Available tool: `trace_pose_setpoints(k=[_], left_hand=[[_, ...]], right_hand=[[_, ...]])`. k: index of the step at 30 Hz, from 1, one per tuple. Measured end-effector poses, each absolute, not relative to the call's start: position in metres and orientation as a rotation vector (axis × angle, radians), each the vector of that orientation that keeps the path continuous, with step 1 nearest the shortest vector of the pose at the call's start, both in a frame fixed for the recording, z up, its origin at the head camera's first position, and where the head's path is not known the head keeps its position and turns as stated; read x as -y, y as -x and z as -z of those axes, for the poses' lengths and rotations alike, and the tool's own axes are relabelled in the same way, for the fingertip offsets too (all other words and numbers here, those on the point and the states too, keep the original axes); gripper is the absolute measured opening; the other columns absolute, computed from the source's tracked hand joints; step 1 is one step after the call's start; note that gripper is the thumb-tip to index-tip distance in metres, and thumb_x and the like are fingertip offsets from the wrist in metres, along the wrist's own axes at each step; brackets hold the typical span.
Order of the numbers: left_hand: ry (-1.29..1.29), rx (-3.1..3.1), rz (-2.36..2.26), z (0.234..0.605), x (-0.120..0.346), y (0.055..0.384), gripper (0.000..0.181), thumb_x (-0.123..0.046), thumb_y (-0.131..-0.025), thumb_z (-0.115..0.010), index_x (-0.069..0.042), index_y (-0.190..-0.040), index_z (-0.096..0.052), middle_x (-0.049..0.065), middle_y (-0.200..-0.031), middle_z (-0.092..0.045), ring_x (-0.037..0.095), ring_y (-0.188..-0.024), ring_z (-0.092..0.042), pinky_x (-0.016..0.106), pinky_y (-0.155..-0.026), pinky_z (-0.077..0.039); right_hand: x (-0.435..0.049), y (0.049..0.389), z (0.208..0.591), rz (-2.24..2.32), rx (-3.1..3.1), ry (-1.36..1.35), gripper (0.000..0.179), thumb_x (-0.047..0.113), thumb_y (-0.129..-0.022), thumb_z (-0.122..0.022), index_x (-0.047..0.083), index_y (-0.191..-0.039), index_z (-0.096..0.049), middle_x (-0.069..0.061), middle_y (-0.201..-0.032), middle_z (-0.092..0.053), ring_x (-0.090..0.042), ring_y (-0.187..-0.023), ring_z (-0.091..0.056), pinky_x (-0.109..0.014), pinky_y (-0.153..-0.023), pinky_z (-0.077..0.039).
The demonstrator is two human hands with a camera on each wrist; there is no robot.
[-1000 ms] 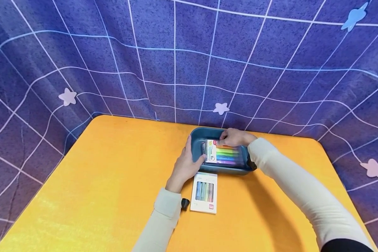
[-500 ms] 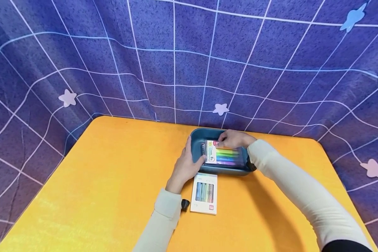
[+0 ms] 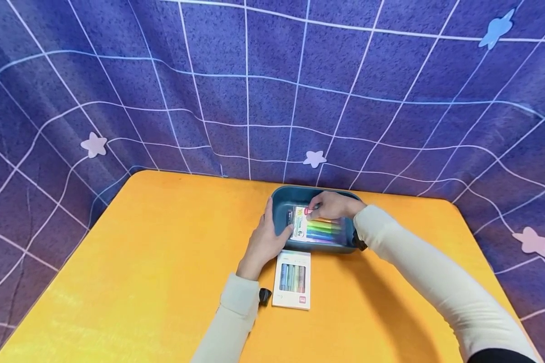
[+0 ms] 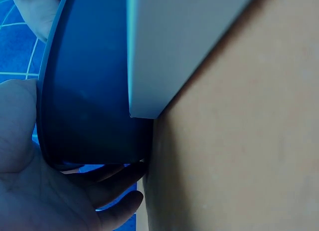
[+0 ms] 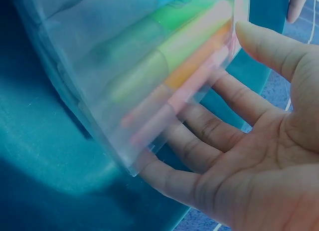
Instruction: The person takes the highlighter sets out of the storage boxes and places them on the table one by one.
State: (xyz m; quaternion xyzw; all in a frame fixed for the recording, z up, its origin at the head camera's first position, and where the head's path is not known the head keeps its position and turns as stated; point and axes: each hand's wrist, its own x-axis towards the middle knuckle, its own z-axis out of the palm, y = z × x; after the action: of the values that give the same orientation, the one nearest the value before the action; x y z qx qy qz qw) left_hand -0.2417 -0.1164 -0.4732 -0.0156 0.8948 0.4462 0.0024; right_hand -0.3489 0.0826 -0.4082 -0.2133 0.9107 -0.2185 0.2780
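A dark teal plastic bin point(image 3: 280, 209) stands near the table's far edge. My left hand point(image 3: 265, 239) grips its left end, thumb over the rim and fingers along the outer wall; the left wrist view shows the fingertips low against that wall. Inside the bin, my right hand point(image 3: 333, 205) pinches a clear pack of coloured highlighters point(image 3: 320, 229) by its far edge. In the right wrist view the pack point(image 5: 164, 66) tilts, thumb on top and fingers beneath. A dark pack point(image 3: 290, 218) shows partly under it. A white box of pastel markers point(image 3: 292, 280) lies in front of the bin.
The yellow-orange table point(image 3: 186, 262) has rounded far corners. Behind it hangs a blue-purple curtain point(image 3: 272, 101) with a grid and star pattern. In the left wrist view the white box point(image 4: 174, 41) lies close against the bin wall.
The highlighter pack has shifted slightly within the bin, its near purple end now less visible. The head view has moved a little. The left hand keeps its place on the bin.
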Motion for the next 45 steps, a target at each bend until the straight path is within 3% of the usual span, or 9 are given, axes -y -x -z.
trace_pose_setpoints(k=[3, 8, 11, 15, 18, 25, 36, 41, 45], left_hand=[[0.053, -2.804, -1.402, 0.473, 0.117, 0.241, 0.093, -0.043, -0.098, -0.061, -0.026, -0.164, 0.002, 0.017, -0.167, -0.026, 0.047, -0.138, -0.048, 0.064, -0.112, -0.040], [0.060, -2.798, -1.410, 0.474, 0.118, 0.242, 0.092, -0.043, -0.097, -0.061, -0.025, -0.164, 0.000, 0.016, -0.167, -0.025, 0.047, -0.139, -0.047, 0.064, -0.113, -0.040], [0.061, -2.796, -1.411, 0.474, 0.119, 0.242, 0.092, -0.044, -0.098, -0.061, -0.025, -0.164, 0.000, 0.016, -0.167, -0.025, 0.046, -0.141, -0.046, 0.063, -0.114, -0.039], [0.065, -2.791, -1.423, 0.473, 0.119, 0.242, 0.092, -0.044, -0.097, -0.061, -0.025, -0.164, 0.000, 0.015, -0.168, -0.025, 0.046, -0.142, -0.044, 0.064, -0.114, -0.037], [0.058, -2.790, -1.430, 0.474, 0.119, 0.242, 0.092, -0.044, -0.097, -0.061, -0.025, -0.164, 0.000, 0.016, -0.167, -0.025, 0.046, -0.142, -0.044, 0.065, -0.114, -0.037], [0.062, -2.791, -1.425, 0.474, 0.120, 0.243, 0.092, -0.045, -0.097, -0.061, -0.029, -0.163, 0.002, 0.015, -0.168, -0.024, 0.047, -0.140, -0.046, 0.065, -0.113, -0.039], [0.067, -2.782, -1.416, 0.472, 0.119, 0.240, 0.093, -0.044, -0.098, -0.061, -0.026, -0.164, 0.002, 0.016, -0.167, -0.025, 0.046, -0.140, -0.047, 0.064, -0.113, -0.039], [0.056, -2.781, -1.424, 0.472, 0.118, 0.240, 0.092, -0.043, -0.098, -0.061, -0.025, -0.164, 0.001, 0.016, -0.167, -0.025, 0.047, -0.139, -0.048, 0.064, -0.112, -0.040], [0.051, -2.789, -1.422, 0.473, 0.118, 0.240, 0.092, -0.043, -0.098, -0.061, -0.024, -0.164, 0.000, 0.017, -0.167, -0.026, 0.047, -0.137, -0.049, 0.064, -0.111, -0.041]], right_hand=[[-0.082, 0.347, 0.407, 0.580, -2.432, 0.582, 0.038, 0.032, -0.096, -0.067, 0.007, -0.125, -0.066, 0.007, -0.068, -0.051, -0.008, -0.052, -0.040, -0.028, -0.065, -0.046], [-0.082, 0.344, 0.405, 0.553, -2.452, 0.585, 0.040, 0.033, -0.096, -0.067, 0.008, -0.127, -0.065, 0.000, -0.080, -0.062, -0.011, -0.060, -0.046, -0.029, -0.070, -0.046], [-0.081, 0.342, 0.402, 0.526, -2.473, 0.585, 0.045, 0.034, -0.096, -0.067, 0.009, -0.133, -0.063, -0.008, -0.112, -0.069, -0.014, -0.079, -0.055, -0.031, -0.081, -0.048], [-0.080, 0.338, 0.399, 0.509, -2.486, 0.588, 0.049, 0.034, -0.096, -0.067, 0.009, -0.138, -0.060, -0.014, -0.141, -0.060, -0.019, -0.099, -0.060, -0.036, -0.091, -0.050], [-0.079, 0.336, 0.398, 0.505, -2.507, 0.626, 0.047, 0.033, -0.095, -0.068, 0.008, -0.135, -0.062, -0.013, -0.136, -0.064, -0.019, -0.095, -0.061, -0.036, -0.089, -0.051], [-0.078, 0.334, 0.397, 0.530, -2.525, 0.676, 0.037, 0.026, -0.094, -0.070, 0.008, -0.126, -0.067, -0.007, -0.105, -0.068, -0.015, -0.078, -0.054, -0.029, -0.075, -0.046], [-0.080, 0.331, 0.394, 0.487, -2.530, 0.704, 0.049, 0.016, -0.083, -0.081, 0.007, -0.129, -0.066, -0.017, -0.130, -0.067, -0.029, -0.115, -0.063, -0.043, -0.100, -0.053], [-0.081, 0.330, 0.393, 0.495, -2.543, 0.723, 0.050, 0.014, -0.081, -0.082, 0.006, -0.128, -0.067, -0.016, -0.123, -0.069, -0.026, -0.110, -0.063, -0.039, -0.096, -0.054], [-0.082, 0.330, 0.389, 0.500, -2.565, 0.720, 0.050, 0.013, -0.078, -0.084, 0.004, -0.125, -0.067, -0.015, -0.110, -0.069, -0.020, -0.095, -0.060, -0.031, -0.085, -0.053]])
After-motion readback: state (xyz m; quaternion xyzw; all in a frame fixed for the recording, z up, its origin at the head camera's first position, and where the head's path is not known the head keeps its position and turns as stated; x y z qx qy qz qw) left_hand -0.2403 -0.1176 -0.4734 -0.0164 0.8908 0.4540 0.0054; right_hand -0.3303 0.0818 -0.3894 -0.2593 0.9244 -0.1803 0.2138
